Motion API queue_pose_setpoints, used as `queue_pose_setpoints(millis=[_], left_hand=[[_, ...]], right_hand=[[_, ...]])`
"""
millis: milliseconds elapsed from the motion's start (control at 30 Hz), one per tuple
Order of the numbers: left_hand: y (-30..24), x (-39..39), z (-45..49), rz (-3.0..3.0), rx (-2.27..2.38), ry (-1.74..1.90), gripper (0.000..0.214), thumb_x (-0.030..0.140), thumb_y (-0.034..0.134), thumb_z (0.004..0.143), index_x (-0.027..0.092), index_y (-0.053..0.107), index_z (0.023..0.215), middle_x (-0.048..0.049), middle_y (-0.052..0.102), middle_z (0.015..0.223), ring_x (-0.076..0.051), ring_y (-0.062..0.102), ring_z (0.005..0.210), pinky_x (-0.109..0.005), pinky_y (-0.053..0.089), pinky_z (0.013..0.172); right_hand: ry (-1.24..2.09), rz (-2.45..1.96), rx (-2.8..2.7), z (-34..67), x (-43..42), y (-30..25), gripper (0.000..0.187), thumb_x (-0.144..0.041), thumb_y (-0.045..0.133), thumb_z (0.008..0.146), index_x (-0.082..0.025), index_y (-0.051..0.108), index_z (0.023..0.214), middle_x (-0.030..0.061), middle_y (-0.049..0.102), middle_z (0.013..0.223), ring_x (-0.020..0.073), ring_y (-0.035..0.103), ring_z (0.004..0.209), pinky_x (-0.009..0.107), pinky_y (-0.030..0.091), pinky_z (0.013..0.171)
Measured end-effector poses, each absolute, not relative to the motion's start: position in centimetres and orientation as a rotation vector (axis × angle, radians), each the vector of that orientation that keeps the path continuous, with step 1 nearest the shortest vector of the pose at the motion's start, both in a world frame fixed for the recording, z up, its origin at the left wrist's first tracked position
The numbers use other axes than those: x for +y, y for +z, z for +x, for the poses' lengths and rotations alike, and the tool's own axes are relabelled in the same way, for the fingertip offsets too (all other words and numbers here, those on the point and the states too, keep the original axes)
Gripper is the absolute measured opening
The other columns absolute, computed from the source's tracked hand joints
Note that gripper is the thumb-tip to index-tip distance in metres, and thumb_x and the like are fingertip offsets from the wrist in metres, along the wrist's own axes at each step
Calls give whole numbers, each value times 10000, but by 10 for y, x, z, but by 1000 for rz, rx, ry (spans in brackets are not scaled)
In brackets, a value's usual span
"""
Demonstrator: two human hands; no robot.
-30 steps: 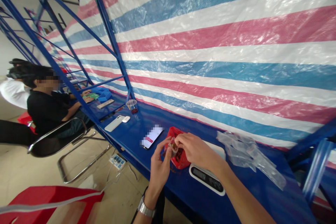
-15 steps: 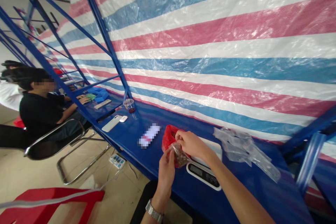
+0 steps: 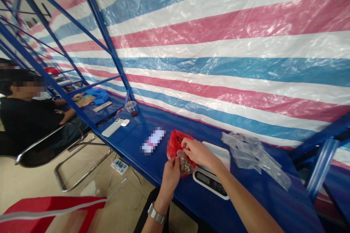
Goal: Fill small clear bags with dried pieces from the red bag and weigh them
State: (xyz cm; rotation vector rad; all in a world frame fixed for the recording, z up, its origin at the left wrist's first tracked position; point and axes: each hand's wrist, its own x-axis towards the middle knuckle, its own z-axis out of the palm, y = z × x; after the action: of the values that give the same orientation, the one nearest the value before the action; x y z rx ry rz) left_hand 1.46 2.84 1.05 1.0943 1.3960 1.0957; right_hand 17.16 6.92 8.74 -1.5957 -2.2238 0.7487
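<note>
My left hand (image 3: 171, 171) pinches the upper edge of a small clear plastic bag (image 3: 186, 166) that holds many small brownish pieces. Just above the mouth of that bag, the fingers of my right hand (image 3: 197, 150) are pressed together; whatever is between them is too small or hidden to tell. Behind both hands an open red plastic bag (image 3: 172, 145) lies on the blue table, with dark small bits inside. A white digital scale (image 3: 210, 183) sits beneath my right wrist, its display facing me and its plate partly covered by my arm.
Clear empty plastic bags (image 3: 254, 153) lie right of the scale. To the left are a phone with a lit screen (image 3: 153, 141), a pale phone (image 3: 112, 127), a small white case (image 3: 125, 122) and a plastic cup (image 3: 132, 108). A co-worker (image 3: 30, 109) sits further left.
The clear bag's mouth shows more openly, and its filled part hangs slightly lower. Both hands stay close together there. The view has turned slightly to the right.
</note>
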Motion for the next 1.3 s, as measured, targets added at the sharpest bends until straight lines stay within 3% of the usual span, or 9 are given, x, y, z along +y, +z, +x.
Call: queue_pose_setpoints(millis=[233,600,767,967,1133,1300], left_hand=[[27,22,9,1187,1372,1192,382,518,682,844,165,793,939,-102,787,830,-233,709,717,-289,519,621],[59,13,-4,1368,1481,1446,374,503,637,936,243,774,1167,-108,757,1144,-246,683,1030,-355,549,903],[71,7,-7,1406,1463,1524,381,520,649,936,255,760,1185,-104,736,1147,-246,670,1035,-369,558,928],[79,3,-8,1362,1456,1539,421,603,662,900,215,790,1002,-98,744,990,-228,673,877,-339,569,820],[81,3,-11,1212,1398,1509,494,652,669,875,190,759,1027,-114,764,1037,-232,701,879,-320,584,777],[85,0,-7,1176,1351,1475,498,645,684,866,180,743,1035,-77,752,882,-208,696,793,-285,582,707]], right_hand=[[831,-1475,-2217,177,67,92,107,-183,619,947,-220,660,1039,29,782,921,190,722,851,263,402,712],[880,-1171,-2012,179,53,136,183,-241,603,967,-256,639,1146,19,759,1059,170,689,872,285,483,806],[799,-1118,-2033,168,44,137,166,-193,508,983,-248,589,1117,16,704,1000,163,652,833,289,482,793],[710,-1153,-2101,163,38,134,143,-193,395,1023,-235,500,1111,46,660,1007,189,659,853,313,482,755],[878,-1016,-1993,159,38,128,263,-291,433,1063,-254,444,1323,62,680,1119,185,685,934,331,527,857],[792,-1060,-2002,155,40,122,196,-272,416,1060,-237,471,1245,100,680,1168,218,697,1037,380,530,921]])
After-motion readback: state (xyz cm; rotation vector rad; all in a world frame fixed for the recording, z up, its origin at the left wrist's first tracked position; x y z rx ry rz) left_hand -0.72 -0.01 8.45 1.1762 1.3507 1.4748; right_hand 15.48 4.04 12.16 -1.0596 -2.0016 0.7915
